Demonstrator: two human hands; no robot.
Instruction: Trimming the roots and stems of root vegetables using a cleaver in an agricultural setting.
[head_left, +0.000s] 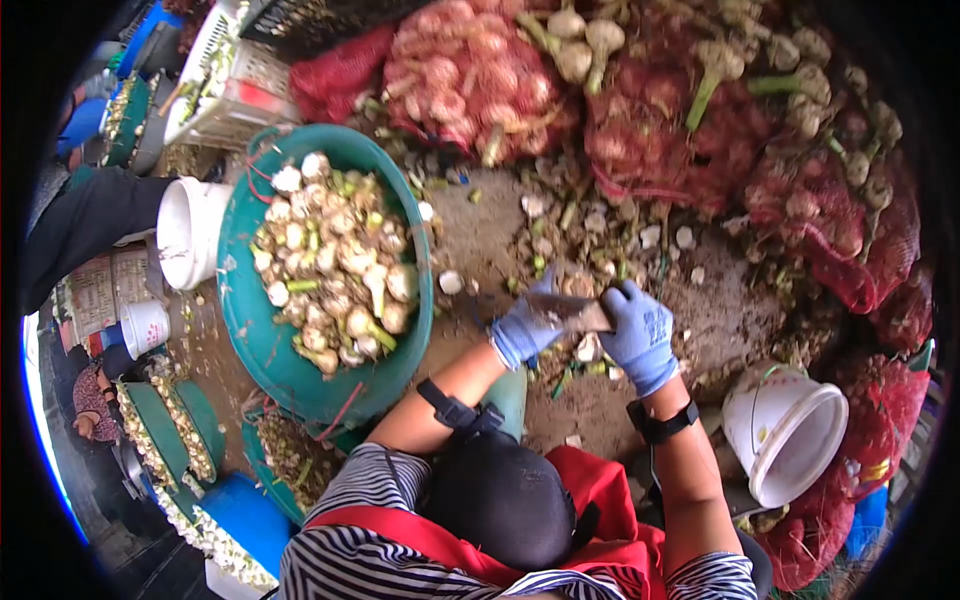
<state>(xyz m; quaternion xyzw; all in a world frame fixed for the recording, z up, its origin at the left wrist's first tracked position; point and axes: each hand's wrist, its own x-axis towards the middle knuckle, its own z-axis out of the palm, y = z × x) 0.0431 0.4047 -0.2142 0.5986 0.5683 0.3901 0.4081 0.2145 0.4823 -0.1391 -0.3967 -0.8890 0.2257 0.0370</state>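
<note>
My right hand (641, 334), in a light blue work glove, is closed around the handle of a wide-bladed knife (566, 311). The blade points left and lies across my left hand (525, 326), gloved alike. A garlic bulb (577, 283) shows just beyond the blade, by the fingers of my left hand; the blade hides part of those fingers, and their hold on the bulb is unclear. Left of my hands stands a large green plastic tub (424, 255) with many garlic bulbs (341, 262) in it, some with short green stems. Peelings and cut stems (592, 225) litter the ground before me.
Red mesh sacks of garlic (465, 82) line the far side and right. A white bucket (784, 435) lies tilted at right; another white bucket (195, 232) touches the tub. A white crate (247, 97) is at upper left. Other people and garlic-filled containers (169, 442) are at left.
</note>
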